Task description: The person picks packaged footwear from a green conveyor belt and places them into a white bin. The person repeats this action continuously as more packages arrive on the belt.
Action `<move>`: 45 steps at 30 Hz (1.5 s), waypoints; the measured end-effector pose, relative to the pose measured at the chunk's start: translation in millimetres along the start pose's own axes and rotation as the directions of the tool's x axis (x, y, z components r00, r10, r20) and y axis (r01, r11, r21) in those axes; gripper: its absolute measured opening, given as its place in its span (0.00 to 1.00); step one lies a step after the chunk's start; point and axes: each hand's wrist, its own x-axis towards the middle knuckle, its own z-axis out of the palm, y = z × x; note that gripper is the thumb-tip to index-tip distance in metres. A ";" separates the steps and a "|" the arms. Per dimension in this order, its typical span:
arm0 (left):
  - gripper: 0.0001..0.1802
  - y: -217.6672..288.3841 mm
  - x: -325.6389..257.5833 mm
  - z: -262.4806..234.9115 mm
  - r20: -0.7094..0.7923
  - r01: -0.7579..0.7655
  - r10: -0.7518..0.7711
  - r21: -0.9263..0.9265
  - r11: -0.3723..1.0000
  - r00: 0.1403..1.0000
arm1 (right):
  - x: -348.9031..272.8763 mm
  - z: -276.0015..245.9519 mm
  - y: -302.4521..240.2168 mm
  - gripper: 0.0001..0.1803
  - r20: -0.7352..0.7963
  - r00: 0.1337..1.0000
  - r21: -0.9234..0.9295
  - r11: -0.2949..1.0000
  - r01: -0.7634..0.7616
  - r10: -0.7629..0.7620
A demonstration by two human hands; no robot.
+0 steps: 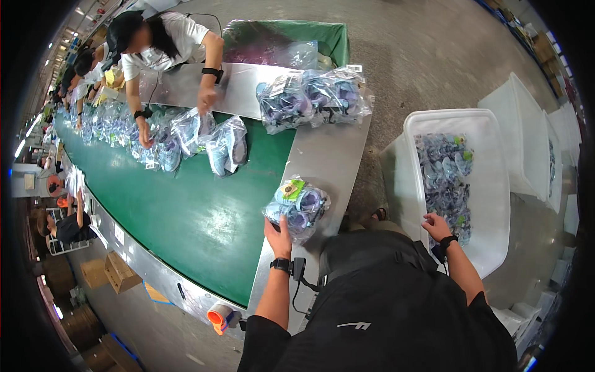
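My left hand [279, 239] grips the near-left edge of a clear plastic bag of light blue and purple shoes [299, 214]. A green tag shows on top of that bag, which is over the metal edge of the green belt. My right hand [437, 227] hangs over the near part of a white bin [496, 186], its fingers loosely bent and apart, with nothing visible in them. Bagged shoes [449, 164] lie in rows inside the bin. Several more bagged shoes [313, 96] sit in a group at the belt's far-right corner.
Across the green belt [186, 204], a person in a white shirt [167, 46] handles bagged shoes [228, 146]. Behind the metal ledge stands a green-lined container [334, 40]. An orange tape dispenser [218, 317] rests at the belt's near edge. More white bins [520, 136] stand to the right.
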 end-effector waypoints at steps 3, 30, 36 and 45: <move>0.51 28.3 13.4 23.1 -0.062 -0.204 0.203 -0.010 0.979 0.977 | -0.1 6.6 -3.3 0.24 0.021 1.000 0.025 1.000 -0.005 0.005; 0.26 217.4 -97.4 198.3 0.955 0.764 -0.260 0.061 0.642 0.143 | -45.8 -36.2 -165.0 0.38 -0.159 0.645 -0.154 0.664 0.732 -0.748; 0.25 224.5 -108.9 222.6 0.903 0.504 -0.293 0.102 0.858 0.315 | -65.5 -70.3 -56.6 0.28 -0.193 0.814 -0.118 0.836 0.535 -0.548; 0.22 160.9 -88.4 173.8 0.721 0.158 -0.195 0.120 0.980 0.665 | -81.5 -177.4 115.5 0.23 -0.425 0.866 -0.303 0.943 0.140 -0.265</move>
